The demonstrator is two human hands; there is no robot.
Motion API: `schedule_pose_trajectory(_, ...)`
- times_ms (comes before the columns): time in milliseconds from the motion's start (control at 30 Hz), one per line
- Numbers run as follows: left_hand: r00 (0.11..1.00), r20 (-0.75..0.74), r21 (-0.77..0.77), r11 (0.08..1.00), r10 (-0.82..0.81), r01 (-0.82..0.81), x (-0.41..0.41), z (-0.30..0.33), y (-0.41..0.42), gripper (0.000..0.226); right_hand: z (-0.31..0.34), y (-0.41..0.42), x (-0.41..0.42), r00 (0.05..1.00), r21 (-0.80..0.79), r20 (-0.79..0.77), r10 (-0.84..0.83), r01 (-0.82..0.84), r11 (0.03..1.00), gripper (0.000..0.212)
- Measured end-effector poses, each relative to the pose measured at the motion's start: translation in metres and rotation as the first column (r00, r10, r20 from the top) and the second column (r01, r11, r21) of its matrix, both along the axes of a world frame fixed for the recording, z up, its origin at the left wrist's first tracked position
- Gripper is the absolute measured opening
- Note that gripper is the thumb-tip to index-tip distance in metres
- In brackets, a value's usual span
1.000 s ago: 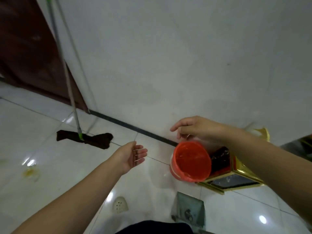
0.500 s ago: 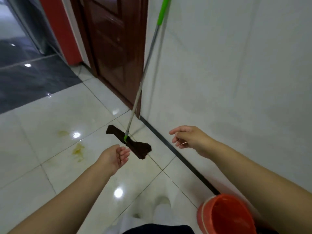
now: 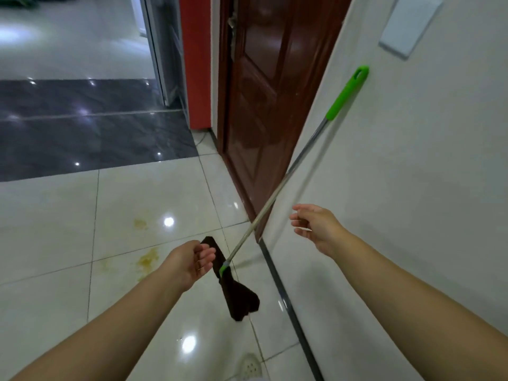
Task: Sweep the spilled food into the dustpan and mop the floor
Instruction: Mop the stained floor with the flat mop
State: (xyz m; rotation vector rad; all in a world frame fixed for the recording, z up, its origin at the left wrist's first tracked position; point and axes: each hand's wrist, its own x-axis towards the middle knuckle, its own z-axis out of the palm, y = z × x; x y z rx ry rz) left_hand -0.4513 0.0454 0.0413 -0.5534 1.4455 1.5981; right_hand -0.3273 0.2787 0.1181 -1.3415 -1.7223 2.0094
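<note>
- Head view: the mop (image 3: 286, 174) is leaning against the white wall (image 3: 412, 174), its green grip at the top and its dark cloth head (image 3: 236, 292) lying on the pale tiled floor (image 3: 55, 229).
- The right hand (image 3: 316, 226) is reaching out just beside the metal shaft, its fingers (image 3: 298, 215) loosely spread, holding nothing and not touching the shaft.
- The left hand (image 3: 192, 261) is hovering palm-up near the shaft's lower end, its fingers (image 3: 206, 257) relaxed and empty, overlapping the cloth head in view.
- Yellow stains (image 3: 147, 259) are showing on the tiles left of the left hand.
- A brown door (image 3: 264, 92) is standing behind the shaft.
</note>
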Motion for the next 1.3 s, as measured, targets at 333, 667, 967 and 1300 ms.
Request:
schedule_pose_trajectory(333, 0.979, 0.007, -0.018, 0.979, 0.205, -0.204, -0.04, -0.004, 0.066, 0.028, -0.023, 0.142, -0.123, 0.999, 0.044, 0.024, -0.039, 0.038, 0.998, 0.078)
schedule_pose_trajectory(667, 0.938, 0.046, -0.137, 0.932, 0.343, -0.335, -0.035, -0.031, 0.032, 0.028, -0.046, 0.15, -0.178, 0.987, 0.083, -0.045, -0.152, 0.155, 0.984, 0.032)
schedule_pose_trajectory(967, 0.912, 0.073, -0.133, 0.91, 0.404, -0.393, -0.041, -0.037, -0.026, 0.024, -0.022, 0.065, -0.196, 0.953, -0.058, -0.209, -0.218, 0.211, 0.976, 0.031)
schedule_pose_trajectory(1300, 0.926, 0.109, -0.151, 0.927, 0.362, -0.344, -0.061, -0.05, -0.17, 0.022, 0.033, -0.08, -0.214, 0.928, 0.002, -0.35, -0.128, 0.137, 0.991, 0.024)
